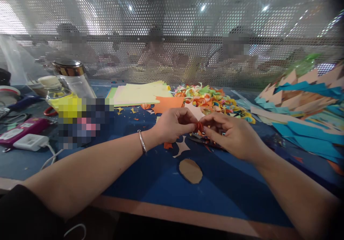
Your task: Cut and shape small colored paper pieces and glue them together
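Over the middle of the blue table [150, 182], my left hand [172, 126] and my right hand [235, 134] meet at the fingertips. Both pinch a small red-orange piece of folded paper [199, 126]. Its far side is hidden by my fingers. Just below lies a pale paper offcut [182, 146] with curved, pointed edges. Closer to me is a flat, rounded piece of brown cardboard [190, 171]. Beyond my fingers sit an orange sheet [169, 104] and a pale pink jagged paper [194, 110]. A dark tool, partly covered by my right hand, rests beneath it.
Stacked pale yellow sheets [139, 93] lie behind my left hand, beside a heap of colourful paper pieces [212, 98]. Blue and peach cut paper [309, 93] is piled at right. A bottle [52, 93], glass jar [76, 78] and purple box [25, 131] stand left. Perforated metal screen [172, 64] behind.
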{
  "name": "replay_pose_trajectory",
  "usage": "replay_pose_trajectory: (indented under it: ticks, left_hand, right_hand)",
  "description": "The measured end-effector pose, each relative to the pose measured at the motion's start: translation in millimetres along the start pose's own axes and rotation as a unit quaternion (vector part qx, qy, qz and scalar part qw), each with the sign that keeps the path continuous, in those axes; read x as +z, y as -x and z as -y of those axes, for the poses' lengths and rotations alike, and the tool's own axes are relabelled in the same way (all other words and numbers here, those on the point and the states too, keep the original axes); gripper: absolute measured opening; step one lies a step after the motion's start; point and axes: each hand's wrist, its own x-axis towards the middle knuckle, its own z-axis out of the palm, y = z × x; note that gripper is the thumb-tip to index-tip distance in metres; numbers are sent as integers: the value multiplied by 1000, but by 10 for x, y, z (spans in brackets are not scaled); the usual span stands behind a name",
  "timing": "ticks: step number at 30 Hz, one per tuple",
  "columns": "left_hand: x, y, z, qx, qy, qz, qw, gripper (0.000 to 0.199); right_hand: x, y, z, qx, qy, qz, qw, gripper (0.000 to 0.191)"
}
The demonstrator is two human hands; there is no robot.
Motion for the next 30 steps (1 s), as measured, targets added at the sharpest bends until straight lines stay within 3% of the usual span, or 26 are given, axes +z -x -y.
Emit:
replay_pose_trajectory:
  ticks: [30]
  left_hand:
    - [4,1,36,18,29,8,999,12]
  right_hand:
    - [-26,-17,13,-43,31,-5,999,13]
